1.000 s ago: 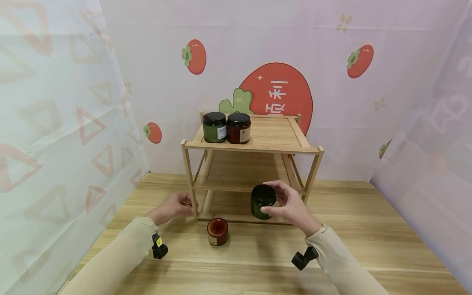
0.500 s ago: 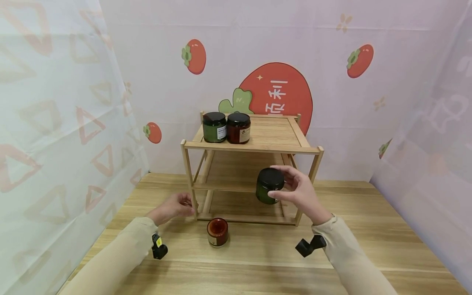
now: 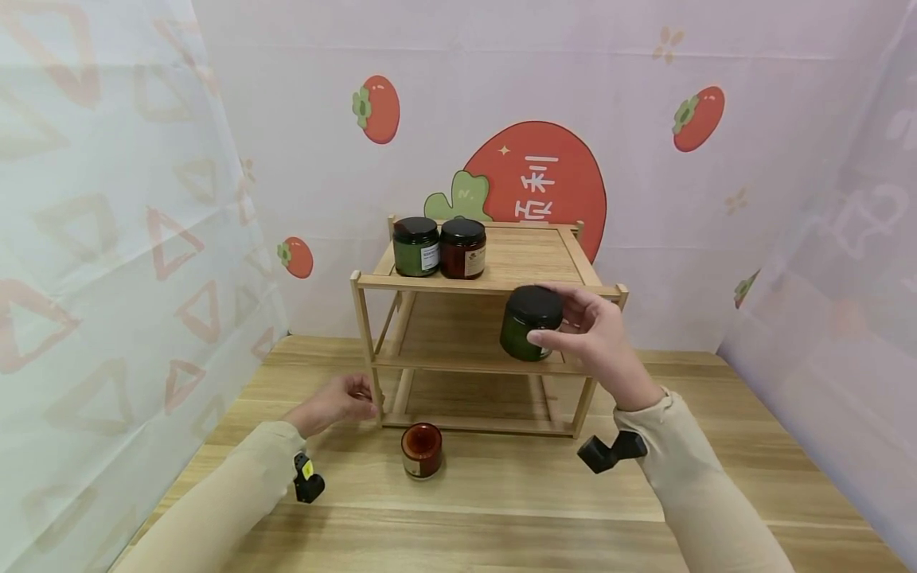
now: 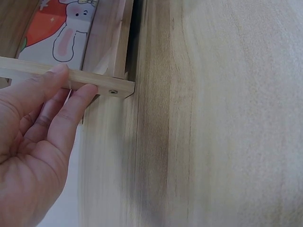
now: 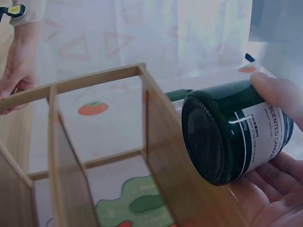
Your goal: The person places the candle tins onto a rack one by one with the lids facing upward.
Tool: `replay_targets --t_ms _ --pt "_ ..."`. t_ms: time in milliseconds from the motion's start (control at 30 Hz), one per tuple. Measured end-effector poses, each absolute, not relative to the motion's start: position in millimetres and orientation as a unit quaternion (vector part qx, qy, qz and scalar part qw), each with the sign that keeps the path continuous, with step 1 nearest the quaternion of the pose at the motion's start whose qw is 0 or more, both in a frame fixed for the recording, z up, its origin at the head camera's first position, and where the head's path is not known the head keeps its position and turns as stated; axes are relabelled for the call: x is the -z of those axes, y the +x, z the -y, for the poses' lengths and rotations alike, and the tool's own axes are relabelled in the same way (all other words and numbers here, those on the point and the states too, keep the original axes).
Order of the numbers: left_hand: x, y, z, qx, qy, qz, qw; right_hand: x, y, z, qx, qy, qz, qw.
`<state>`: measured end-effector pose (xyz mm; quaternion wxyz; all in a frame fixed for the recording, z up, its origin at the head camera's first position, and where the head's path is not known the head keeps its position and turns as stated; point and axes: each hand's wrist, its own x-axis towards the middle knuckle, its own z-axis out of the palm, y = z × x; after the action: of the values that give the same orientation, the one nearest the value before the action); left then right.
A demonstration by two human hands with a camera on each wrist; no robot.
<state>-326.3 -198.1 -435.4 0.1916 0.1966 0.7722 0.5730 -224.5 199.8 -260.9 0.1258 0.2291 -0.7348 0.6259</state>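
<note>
My right hand (image 3: 598, 334) grips a green scented candle jar (image 3: 519, 338) with a black lid, held up in front of the wooden shelf (image 3: 494, 282) just below its top board. In the right wrist view the candle jar (image 5: 213, 127) is tilted, its white label facing the camera between thumb and fingers. My left hand (image 3: 337, 406) pinches the front left post of the shelf near its foot; the left wrist view shows thumb and fingertips on that post (image 4: 106, 82). On the table before the shelf stands a small red-brown glass jar (image 3: 423, 452).
A green jar (image 3: 408, 256) and a dark red jar (image 3: 454, 259), both black-lidded, stand side by side on the left of the top board. Lower boards show beneath. A printed cloth (image 3: 286, 143) hangs behind and along the sides of the wooden table (image 3: 430, 533).
My right hand has lifted the green candle jar from the lowest shelf level to near the top board, shifting slightly right. The left hand stays on the post.
</note>
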Motion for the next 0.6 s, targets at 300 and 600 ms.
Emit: replay_targets --t_ms 300,600 --pt "436.1 -326.9 198.1 -0.575 0.200 -0.770 0.192 224.2 -225.2 -196.2 -0.629 0.208 0.733 0.155" --pt "435.7 -326.2 197.9 -0.574 0.202 -0.771 0.191 195.4 -246.0 -194.0 -0.623 0.202 0.736 0.171"
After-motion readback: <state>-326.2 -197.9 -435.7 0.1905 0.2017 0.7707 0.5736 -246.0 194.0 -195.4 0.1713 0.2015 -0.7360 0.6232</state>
